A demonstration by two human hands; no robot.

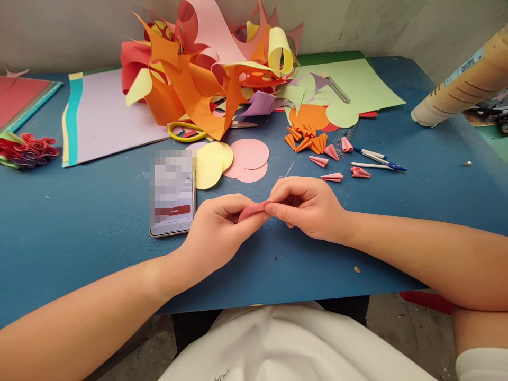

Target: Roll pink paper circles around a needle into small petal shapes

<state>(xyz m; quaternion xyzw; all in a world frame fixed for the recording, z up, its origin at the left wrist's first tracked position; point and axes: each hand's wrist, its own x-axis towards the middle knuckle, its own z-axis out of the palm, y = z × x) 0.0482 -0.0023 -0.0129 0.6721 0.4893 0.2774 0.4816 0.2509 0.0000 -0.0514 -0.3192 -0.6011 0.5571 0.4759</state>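
Note:
A folded pink paper piece (253, 210) is pinched between both hands over the blue table. My left hand (222, 225) grips its left side between thumb and fingers. At its right end, the thumb and fingertips of my right hand (307, 209) press together on it. Beyond the hands lie pink paper circles (251, 154) and yellow paper circles (208, 168). Several folded pink paper cones (332, 177) are scattered past my right hand, near a cluster of orange paper cones (305, 138).
A phone (174, 196) lies by my left hand. Behind are yellow-handled scissors (186, 133) and a heap of paper scraps (198, 79). A compass (381, 161) rests at right, below a tilted beige bottle (456, 84). A rolled-paper bundle (32, 151) sits far left.

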